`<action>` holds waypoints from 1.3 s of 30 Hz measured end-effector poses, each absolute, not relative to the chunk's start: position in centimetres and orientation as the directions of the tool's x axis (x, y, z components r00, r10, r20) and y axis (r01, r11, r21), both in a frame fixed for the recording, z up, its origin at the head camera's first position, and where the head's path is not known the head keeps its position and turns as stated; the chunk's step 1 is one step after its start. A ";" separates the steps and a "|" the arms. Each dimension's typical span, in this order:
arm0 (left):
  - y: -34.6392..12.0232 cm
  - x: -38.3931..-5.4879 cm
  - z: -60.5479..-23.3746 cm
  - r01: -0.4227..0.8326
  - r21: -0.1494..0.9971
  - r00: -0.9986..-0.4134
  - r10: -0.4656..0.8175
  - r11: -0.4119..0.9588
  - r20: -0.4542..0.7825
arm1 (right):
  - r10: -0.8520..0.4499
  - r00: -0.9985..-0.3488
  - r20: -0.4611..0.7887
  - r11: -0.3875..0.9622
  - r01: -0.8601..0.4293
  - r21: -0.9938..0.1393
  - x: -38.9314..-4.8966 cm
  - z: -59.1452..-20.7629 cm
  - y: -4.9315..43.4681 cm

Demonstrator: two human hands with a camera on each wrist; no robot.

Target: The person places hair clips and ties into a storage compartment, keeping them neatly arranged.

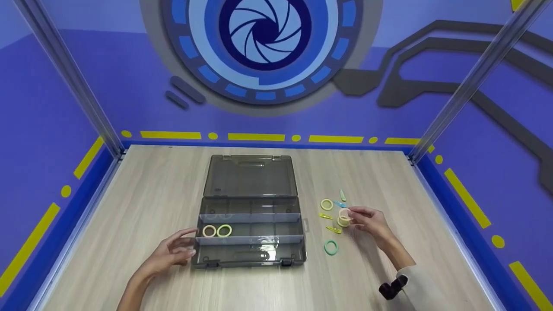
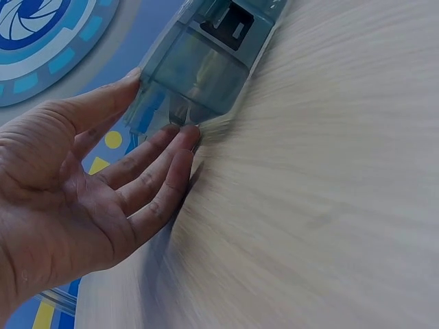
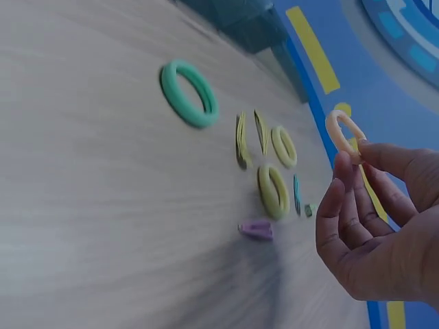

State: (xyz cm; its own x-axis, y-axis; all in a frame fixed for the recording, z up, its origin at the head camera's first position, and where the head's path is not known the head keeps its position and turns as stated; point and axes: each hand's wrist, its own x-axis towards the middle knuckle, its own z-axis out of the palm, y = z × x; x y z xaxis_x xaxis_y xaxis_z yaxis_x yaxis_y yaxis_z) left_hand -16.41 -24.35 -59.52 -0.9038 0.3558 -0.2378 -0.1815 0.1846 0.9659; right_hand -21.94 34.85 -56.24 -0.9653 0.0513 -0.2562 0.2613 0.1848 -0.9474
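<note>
My right hand [image 1: 369,222] pinches a pale peach hair tie [image 3: 335,130] between thumb and fingertips, raised above the table in the right wrist view. Below it lies a pale yellow hair tie [image 3: 274,192]. A green hair tie [image 1: 331,247], another yellow one [image 1: 326,204], yellow hair clips [image 1: 334,230], a blue clip [image 1: 340,204] and a purple clip [image 3: 256,229] are around it. With loosely bent fingers, my left hand [image 1: 166,255] touches the left side of a smoky clear divided box [image 1: 250,263]. Inside, a pink hair tie [image 1: 209,226] and a yellow-green one [image 1: 224,225] lie in the middle row.
The box's lid [image 1: 250,177] is folded back toward the far wall. A pale green clip [image 1: 343,195] lies at the far end of the loose group. Wood-grain table [image 1: 151,181] surrounds the box, with blue printed walls [image 1: 255,123] on the back and sides.
</note>
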 end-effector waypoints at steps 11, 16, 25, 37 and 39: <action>-24.0 -16.6 -59.5 -0.243 0.949 -0.898 0.325 0.200 -0.298 | -0.127 -0.953 -0.274 0.170 0.251 -0.953 -22.0 -55.4 31.6; -24.1 -16.7 -59.3 -0.234 0.952 -0.896 0.335 0.197 -0.290 | -0.182 -0.941 -0.286 0.165 0.257 -0.952 -22.4 -55.5 30.2; -24.6 -17.0 -59.0 -0.217 0.955 -0.876 0.393 0.200 -0.281 | -0.249 -0.922 -0.298 0.152 0.266 -0.952 -22.7 -55.2 27.4; -24.8 -16.9 -59.1 -0.260 0.950 -0.863 0.400 0.170 -0.308 | -0.274 -0.924 -0.266 0.082 0.253 -0.964 -23.3 -55.0 23.8; -24.8 -16.9 -59.1 -0.252 0.953 -0.862 0.409 0.166 -0.299 | -0.279 -0.924 -0.260 0.067 0.251 -0.966 -23.5 -55.0 23.2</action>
State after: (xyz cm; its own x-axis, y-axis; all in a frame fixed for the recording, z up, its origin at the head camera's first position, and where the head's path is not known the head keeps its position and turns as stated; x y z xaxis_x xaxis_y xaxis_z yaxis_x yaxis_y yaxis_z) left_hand -16.90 -24.78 -59.06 -0.8619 0.4093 -0.2994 -0.2525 0.1656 0.9533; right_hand -23.49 23.17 -55.00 -0.9244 -0.2790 -0.2602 0.2514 0.0673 -0.9655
